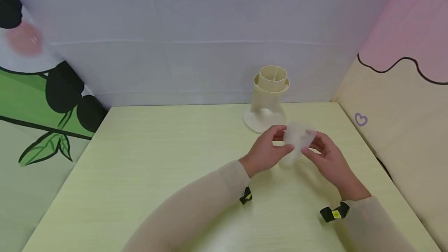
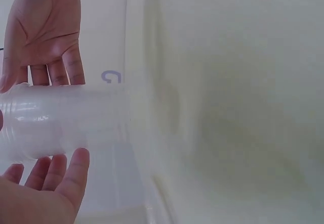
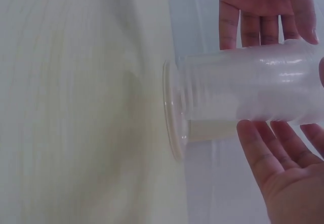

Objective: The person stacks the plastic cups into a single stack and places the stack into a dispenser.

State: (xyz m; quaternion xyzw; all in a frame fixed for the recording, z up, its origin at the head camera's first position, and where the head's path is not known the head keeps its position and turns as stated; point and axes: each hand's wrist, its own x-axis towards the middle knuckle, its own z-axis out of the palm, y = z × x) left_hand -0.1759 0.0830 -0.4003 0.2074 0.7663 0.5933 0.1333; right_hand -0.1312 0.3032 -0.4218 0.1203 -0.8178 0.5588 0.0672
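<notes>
A translucent, ribbed plastic sleeve that looks like a stack of disposable cups [image 1: 297, 139] is held upright over the right half of the table. My left hand [image 1: 266, 151] grips its left side between thumb and fingers. On the other side my right hand [image 1: 327, 158] holds it the same way, near a loose flap at the top. Both wrist views show the cups [image 2: 66, 120] between the two hands, with ridges along the wall. Behind the hands stands a cream cylindrical holder [image 1: 267, 100] with a narrower tube inside its top; its round base [image 3: 173, 113] shows in the right wrist view.
The pale wooden table [image 1: 157, 166] reaches back to a plain grey-white cloth wall [image 1: 210, 49]. A printed panel [image 1: 395, 119] closes the right side, and a green cartoon panel [image 1: 31, 96] stands at the left.
</notes>
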